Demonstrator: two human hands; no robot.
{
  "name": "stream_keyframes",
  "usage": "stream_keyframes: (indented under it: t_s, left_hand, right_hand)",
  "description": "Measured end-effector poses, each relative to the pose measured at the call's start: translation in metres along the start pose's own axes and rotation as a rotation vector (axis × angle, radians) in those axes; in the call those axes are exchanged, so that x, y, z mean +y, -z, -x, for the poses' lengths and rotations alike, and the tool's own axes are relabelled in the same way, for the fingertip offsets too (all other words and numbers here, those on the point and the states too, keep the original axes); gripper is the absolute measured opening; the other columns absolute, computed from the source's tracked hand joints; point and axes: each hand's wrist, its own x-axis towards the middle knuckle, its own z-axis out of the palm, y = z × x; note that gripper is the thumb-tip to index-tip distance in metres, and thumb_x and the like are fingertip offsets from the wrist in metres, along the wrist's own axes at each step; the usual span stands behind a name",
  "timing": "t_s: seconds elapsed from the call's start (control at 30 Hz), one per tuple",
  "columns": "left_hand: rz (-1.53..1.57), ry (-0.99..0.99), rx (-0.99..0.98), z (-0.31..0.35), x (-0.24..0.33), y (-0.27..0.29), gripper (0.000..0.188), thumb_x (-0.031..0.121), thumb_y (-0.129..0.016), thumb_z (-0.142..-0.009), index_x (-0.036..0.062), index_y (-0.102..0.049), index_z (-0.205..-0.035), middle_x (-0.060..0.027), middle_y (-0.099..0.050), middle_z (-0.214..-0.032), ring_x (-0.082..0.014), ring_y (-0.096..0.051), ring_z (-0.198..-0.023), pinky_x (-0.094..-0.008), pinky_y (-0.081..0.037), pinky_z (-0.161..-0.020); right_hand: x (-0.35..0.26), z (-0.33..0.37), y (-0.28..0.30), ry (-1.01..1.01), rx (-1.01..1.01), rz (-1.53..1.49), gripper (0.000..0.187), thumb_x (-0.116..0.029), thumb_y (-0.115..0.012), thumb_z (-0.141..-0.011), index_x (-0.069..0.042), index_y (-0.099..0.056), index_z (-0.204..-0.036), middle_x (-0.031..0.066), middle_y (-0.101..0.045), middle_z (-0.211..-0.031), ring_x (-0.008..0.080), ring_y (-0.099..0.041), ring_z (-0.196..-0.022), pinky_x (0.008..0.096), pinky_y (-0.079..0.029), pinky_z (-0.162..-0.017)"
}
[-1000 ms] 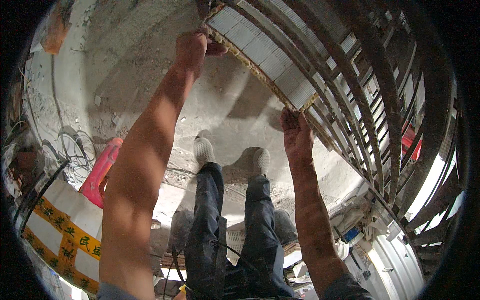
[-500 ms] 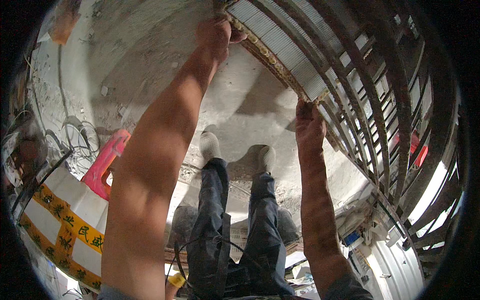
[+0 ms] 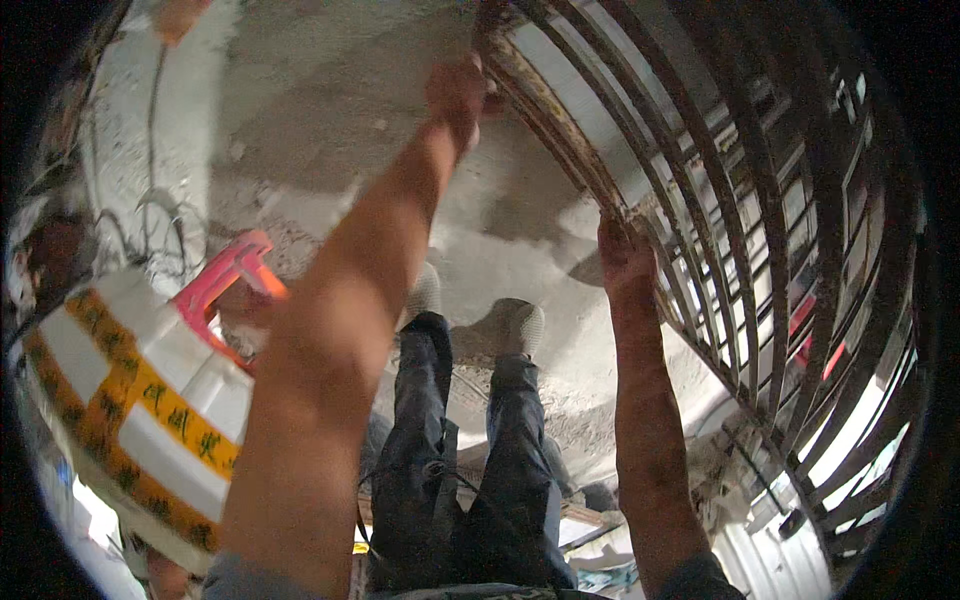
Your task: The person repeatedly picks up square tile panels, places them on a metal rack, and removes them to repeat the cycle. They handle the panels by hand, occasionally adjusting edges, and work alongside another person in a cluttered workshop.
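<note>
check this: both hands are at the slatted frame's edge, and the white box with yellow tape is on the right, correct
Wrong side: the head view shows the white box on the left. The left hand and right hand are at the edge of the slatted frame.

the bare left arm [image 3: 325, 370] slants up and to the right from the lower edge, ending in a left grip [image 3: 457, 95] that is blurred, its fingers curled closed. the bare right arm [image 3: 650, 430] rises more steeply, leaning slightly left, to a right grip [image 3: 627, 258] whose fingers point upward, close together and bent in. the left grip reaches farther forward, and the two stand apart.
</note>
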Motion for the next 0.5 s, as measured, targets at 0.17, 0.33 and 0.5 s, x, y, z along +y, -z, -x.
stream_keyframes:
  t_s: [0.17, 0.33, 0.5]
  left_hand:
    - [-0.253, -0.117, 0.131, 0.167, -0.042, 0.082, 0.027, 0.031, -0.046, -0.09, 0.0043, -0.052, -0.086, -0.0049, -0.053, -0.075, -0.0157, -0.053, -0.061, -0.0295, -0.044, -0.054]
    - [-0.047, 0.089, 0.342, 0.352, -0.114, 0.125, 0.018, 0.019, -0.045, -0.089, 0.0044, -0.055, -0.091, -0.0074, -0.056, -0.076, -0.0157, -0.058, -0.066, -0.0308, -0.047, -0.054]
    - [0.038, 0.129, 0.758, 0.523, -0.133, 0.13, 0.027, 0.025, -0.046, -0.085, 0.0018, -0.059, -0.085, -0.0086, -0.061, -0.075, -0.0185, -0.059, -0.061, -0.0322, -0.048, -0.055]
  right_hand:
    - [0.026, 0.109, -0.001, -0.275, 0.102, 0.444, 0.034, -0.028, -0.05, -0.09, 0.0, -0.047, -0.109, 0.0173, -0.052, -0.112, 0.0316, -0.056, -0.097, 0.0429, -0.051, -0.083]
    - [0.026, 0.188, 0.038, -0.507, 0.072, 0.523, 0.03, -0.018, -0.052, -0.087, 0.002, -0.051, -0.109, 0.0168, -0.057, -0.103, 0.0285, -0.058, -0.092, 0.0393, -0.051, -0.08]
    - [-0.026, 0.202, 0.053, -0.645, -0.344, 0.704, 0.025, -0.018, -0.051, -0.087, -0.003, -0.054, -0.106, 0.0098, -0.061, -0.095, 0.0225, -0.059, -0.083, 0.0355, -0.05, -0.075]
